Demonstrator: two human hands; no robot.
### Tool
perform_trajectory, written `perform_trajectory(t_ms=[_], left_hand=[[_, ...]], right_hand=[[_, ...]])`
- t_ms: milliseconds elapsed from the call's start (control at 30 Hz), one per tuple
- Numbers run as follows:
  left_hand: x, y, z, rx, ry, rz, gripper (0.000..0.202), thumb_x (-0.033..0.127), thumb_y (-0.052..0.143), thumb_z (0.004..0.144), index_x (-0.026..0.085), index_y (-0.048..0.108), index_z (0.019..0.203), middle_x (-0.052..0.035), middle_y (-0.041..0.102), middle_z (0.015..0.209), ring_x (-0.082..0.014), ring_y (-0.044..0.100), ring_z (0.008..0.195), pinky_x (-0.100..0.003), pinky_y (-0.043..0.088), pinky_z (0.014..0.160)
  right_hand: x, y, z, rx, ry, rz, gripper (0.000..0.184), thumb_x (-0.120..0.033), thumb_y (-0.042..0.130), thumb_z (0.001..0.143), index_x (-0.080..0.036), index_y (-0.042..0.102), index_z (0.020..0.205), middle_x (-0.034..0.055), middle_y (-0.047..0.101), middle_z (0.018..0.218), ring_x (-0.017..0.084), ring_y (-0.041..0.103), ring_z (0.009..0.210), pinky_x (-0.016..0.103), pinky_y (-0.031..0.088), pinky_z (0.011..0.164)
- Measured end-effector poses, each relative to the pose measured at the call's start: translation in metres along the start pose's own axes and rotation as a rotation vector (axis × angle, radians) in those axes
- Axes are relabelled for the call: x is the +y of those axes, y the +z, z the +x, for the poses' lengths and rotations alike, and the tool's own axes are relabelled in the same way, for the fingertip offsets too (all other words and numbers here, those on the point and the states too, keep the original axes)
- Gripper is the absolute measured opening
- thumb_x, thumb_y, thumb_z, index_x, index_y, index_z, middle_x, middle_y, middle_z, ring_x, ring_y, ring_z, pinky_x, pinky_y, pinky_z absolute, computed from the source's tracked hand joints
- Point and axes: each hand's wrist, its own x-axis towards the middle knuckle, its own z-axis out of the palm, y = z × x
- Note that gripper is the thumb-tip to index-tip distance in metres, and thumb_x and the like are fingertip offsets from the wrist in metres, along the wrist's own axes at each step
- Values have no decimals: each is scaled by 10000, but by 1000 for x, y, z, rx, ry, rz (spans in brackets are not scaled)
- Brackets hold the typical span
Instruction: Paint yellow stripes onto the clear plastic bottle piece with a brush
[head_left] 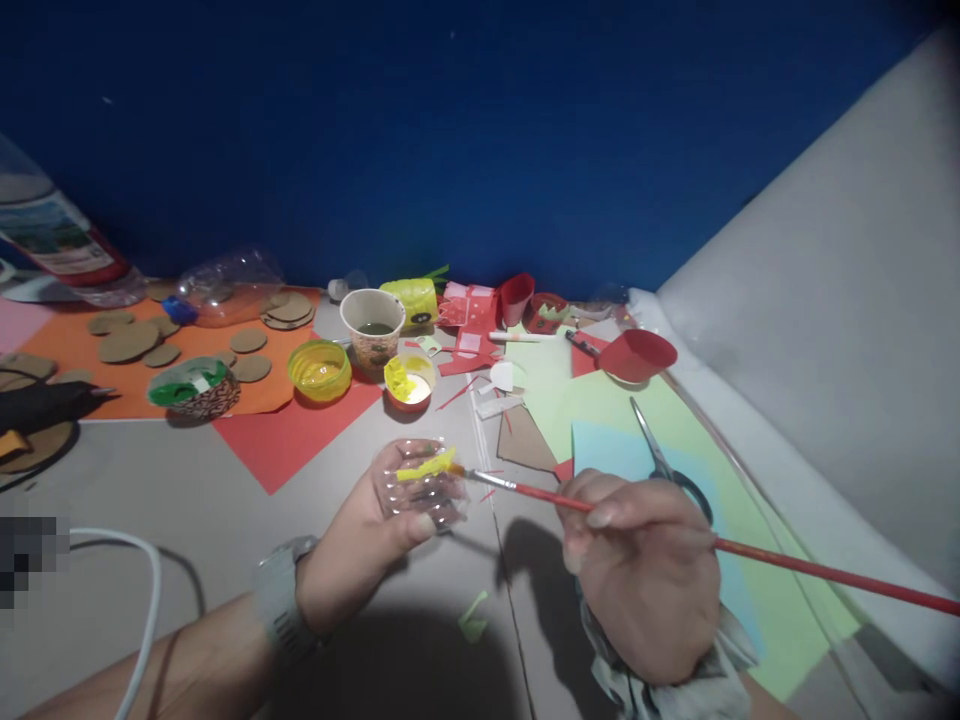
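Between the fingers and thumb of my left hand [386, 520] is a clear plastic bottle piece [435, 505] with a streak of yellow paint [424, 467] on it. My right hand [641, 570] is closed around a paintbrush [544, 495] with a long red handle. The brush's bristles touch the yellow streak. Beyond my hands stand a small cup of yellow and white paint [410, 383], a yellow-painted bowl [320, 372] and a paper cup [373, 325] with dark liquid in it.
Scissors [667, 465] lie on green and blue paper [600, 440] at right. Cardboard discs [129, 342] and a clear bottle [229, 290] rest on orange paper at left. A green-painted bowl [193, 388] is nearby. A white cable [154, 590] crosses the lower left.
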Motion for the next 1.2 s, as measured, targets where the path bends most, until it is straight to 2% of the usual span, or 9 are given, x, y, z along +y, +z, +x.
perform_trajectory(t_ms=[200, 367, 467, 533, 667, 867, 967, 1100, 1200], left_hand=[[-2, -3, 0, -2, -4, 64, 360, 235, 739, 690, 246, 622, 1031, -69, 673, 1030, -225, 636, 934, -356, 532, 803], [-4, -5, -1, -14, 16, 34, 454, 339, 765, 672, 227, 609, 1083, -90, 663, 1052, -243, 640, 941, -368, 538, 813], [-4, -4, -1, 24, -7, 41, 377, 335, 709, 742, 192, 603, 1074, -104, 669, 1043, -237, 650, 929, -347, 549, 784], [-5, -4, -1, 35, -16, 36, 364, 368, 686, 763, 173, 602, 1058, -117, 679, 1031, -241, 654, 926, -337, 552, 766], [-6, -5, -1, -7, -26, 50, 460, 440, 718, 714, 157, 603, 1058, -134, 684, 1039, -254, 663, 904, -350, 550, 776], [-5, -5, 0, -5, -6, 43, 365, 404, 693, 751, 170, 623, 1022, -124, 682, 1065, -248, 659, 928, -346, 559, 768], [-5, -4, 0, -2, -17, 44, 433, 430, 729, 706, 158, 621, 1025, -124, 691, 1008, -250, 667, 902, -345, 564, 761], [-5, -4, 0, 40, 11, 52, 395, 421, 696, 745, 158, 617, 1028, -126, 684, 1034, -252, 664, 919, -352, 574, 746], [-5, -3, 0, -5, -15, 54, 407, 426, 725, 712, 152, 623, 994, -117, 693, 990, -239, 672, 877, -342, 573, 751]], right_hand=[[0, -3, 8, 82, 100, -29, 317, -377, 416, 942, -221, 651, 798, -14, 529, 507, 124, 515, 486, 245, 418, 437], [2, -5, 11, -31, 155, -7, 321, -363, 369, 958, -239, 631, 821, -35, 531, 457, 120, 492, 407, 251, 384, 413], [2, -5, 10, 11, 133, -35, 270, -346, 419, 941, -235, 636, 826, -14, 604, 565, 120, 528, 423, 261, 385, 409], [1, -4, 10, 28, 99, -42, 268, -357, 425, 937, -239, 634, 818, -9, 593, 562, 129, 534, 428, 270, 391, 402], [0, -4, 11, -21, 96, -34, 278, -346, 392, 948, -246, 625, 835, -16, 545, 507, 149, 549, 446, 287, 421, 427], [2, -5, 12, 6, 88, -65, 290, -355, 384, 949, -248, 622, 823, -16, 550, 522, 146, 527, 439, 288, 414, 424], [2, -5, 11, -21, 95, -55, 278, -346, 397, 941, -251, 636, 834, -6, 564, 538, 158, 544, 448, 305, 434, 431], [1, -7, 12, 51, 115, -78, 255, -326, 436, 933, -234, 640, 810, -2, 582, 597, 134, 553, 484, 287, 456, 478], [0, -8, 13, -20, 130, -21, 283, -344, 412, 944, -233, 639, 817, -11, 580, 608, 112, 550, 472, 268, 462, 473]])
